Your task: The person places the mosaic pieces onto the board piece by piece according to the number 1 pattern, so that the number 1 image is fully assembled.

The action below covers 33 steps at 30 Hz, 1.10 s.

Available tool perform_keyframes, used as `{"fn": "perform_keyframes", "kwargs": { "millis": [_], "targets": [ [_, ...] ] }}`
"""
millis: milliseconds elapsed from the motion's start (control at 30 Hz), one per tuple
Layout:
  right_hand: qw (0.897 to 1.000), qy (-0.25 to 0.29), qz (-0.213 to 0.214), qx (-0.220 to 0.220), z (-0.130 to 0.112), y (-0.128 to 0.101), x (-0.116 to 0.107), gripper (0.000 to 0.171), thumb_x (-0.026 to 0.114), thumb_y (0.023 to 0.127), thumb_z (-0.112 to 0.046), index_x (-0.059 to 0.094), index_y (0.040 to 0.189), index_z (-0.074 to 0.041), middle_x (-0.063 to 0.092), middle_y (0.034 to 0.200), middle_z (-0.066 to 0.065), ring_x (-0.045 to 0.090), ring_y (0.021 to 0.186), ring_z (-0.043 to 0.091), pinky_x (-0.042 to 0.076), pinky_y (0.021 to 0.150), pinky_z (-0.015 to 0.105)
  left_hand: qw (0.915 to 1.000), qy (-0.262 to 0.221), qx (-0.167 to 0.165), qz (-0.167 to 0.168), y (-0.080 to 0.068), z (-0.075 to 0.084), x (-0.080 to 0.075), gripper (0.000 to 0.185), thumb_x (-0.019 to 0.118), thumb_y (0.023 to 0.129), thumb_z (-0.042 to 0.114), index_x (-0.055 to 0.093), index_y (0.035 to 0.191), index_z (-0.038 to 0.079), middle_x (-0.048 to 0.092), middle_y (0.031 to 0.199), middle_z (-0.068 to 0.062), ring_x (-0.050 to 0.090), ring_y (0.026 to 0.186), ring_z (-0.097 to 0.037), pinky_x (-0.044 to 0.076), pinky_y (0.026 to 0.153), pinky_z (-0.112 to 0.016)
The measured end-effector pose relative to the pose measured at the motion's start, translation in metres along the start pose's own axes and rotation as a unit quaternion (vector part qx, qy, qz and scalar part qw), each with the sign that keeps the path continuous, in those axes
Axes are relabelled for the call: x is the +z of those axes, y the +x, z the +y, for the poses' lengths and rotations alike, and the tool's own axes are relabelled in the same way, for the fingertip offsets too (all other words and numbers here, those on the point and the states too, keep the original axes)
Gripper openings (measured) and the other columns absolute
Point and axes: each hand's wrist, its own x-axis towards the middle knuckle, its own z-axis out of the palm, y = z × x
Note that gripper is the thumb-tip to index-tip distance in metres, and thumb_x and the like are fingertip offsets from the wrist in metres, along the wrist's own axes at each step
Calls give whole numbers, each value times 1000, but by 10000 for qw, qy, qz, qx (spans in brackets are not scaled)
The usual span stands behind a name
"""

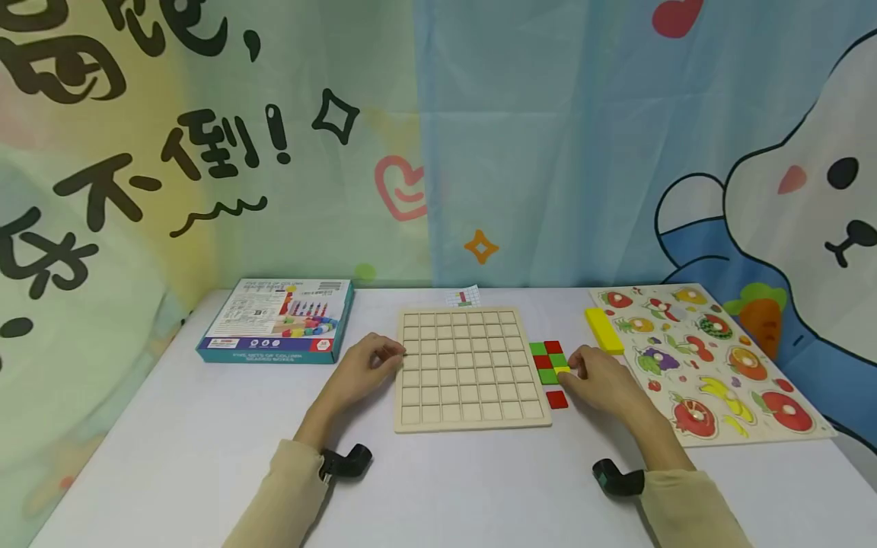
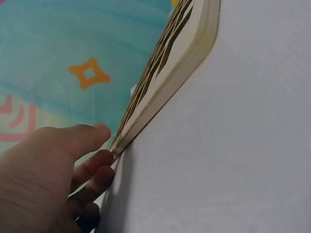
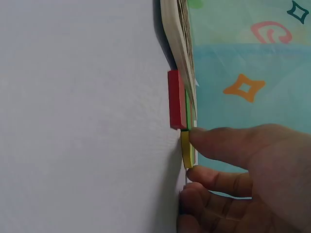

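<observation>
Pinching a small yellow tile (image 1: 562,371) between thumb and forefinger, the right hand (image 1: 601,380) rests on the white table (image 1: 171,449) just right of the wooden grid board (image 1: 471,368); the right wrist view shows the thumb (image 3: 218,141) pressed on the tile's upper end and the other fingers curled beneath it against the tabletop. That tile lies at the right edge of a small cluster of green and red tiles (image 1: 549,360) that sits against the board's right side, and a single red tile (image 1: 557,399) lies apart, just in front of the cluster. The left hand (image 1: 363,371) grasps the board's left edge, thumb on top of the rim and fingers curled beside and under it, as the left wrist view makes plain. Every cell of the board is bare wood. Behind the board lies a small printed pattern card (image 1: 463,297). Farther right, a long yellow block (image 1: 604,330) lies beside a wooden fruit puzzle (image 1: 706,365), which reaches the table's right edge. To the left, well apart from the board, a blue-sided toy box (image 1: 277,320) lies flat. Both forearms wear beige sleeves (image 1: 288,495) with a black camera strapped at each wrist, and a cartoon-printed cloth (image 1: 479,137) hangs behind the table.
</observation>
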Motion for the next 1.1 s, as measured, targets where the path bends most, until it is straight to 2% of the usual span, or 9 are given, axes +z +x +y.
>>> {"fn": "perform_keyframes", "kwargs": {
  "millis": [133,300,433,633,800,1100],
  "targets": [
    [9999,72,99,27,-1,-3,3,35,67,86,-29,55,103,-1,50,78,6,47,70,18,36,59,29,10000,26,-5,63,-5,-4,1,12,64,90,21,68,102,19,62,96,3,56,91,-11,44,86,-34],
    [9994,294,182,-33,-1,-5,5,34,69,85,-27,51,102,-3,49,79,5,47,72,18,36,61,29,9983,378,345,283,-7,-7,2,11,66,88,21,70,98,22,63,100,4,54,98,-15,35,87,-37],
    [9982,539,184,-193,1,-5,5,33,68,85,-25,48,100,-4,50,82,6,48,74,18,37,62,29,9962,542,524,439,-9,-8,4,10,68,86,19,69,96,22,62,112,-1,54,109,-22,34,89,-43],
    [9938,1047,210,-299,5,-1,4,26,64,87,-15,45,100,-4,51,85,8,48,73,19,41,59,26,9951,684,542,466,-8,-9,7,10,68,86,22,67,96,23,58,129,-5,49,126,-28,27,102,-54],
    [9908,1272,369,-284,5,1,3,23,60,90,-14,47,106,-4,52,89,10,49,74,19,44,57,23,9943,735,588,491,-6,-8,8,9,68,86,22,67,96,23,60,128,-5,50,126,-27,28,101,-54],
    [9882,1347,614,-391,3,5,5,25,58,92,-15,52,114,-5,57,98,12,51,77,20,47,57,22,9947,699,564,499,-4,-8,9,9,68,86,23,67,95,23,60,128,-4,50,125,-28,28,102,-54]
  ]
}}
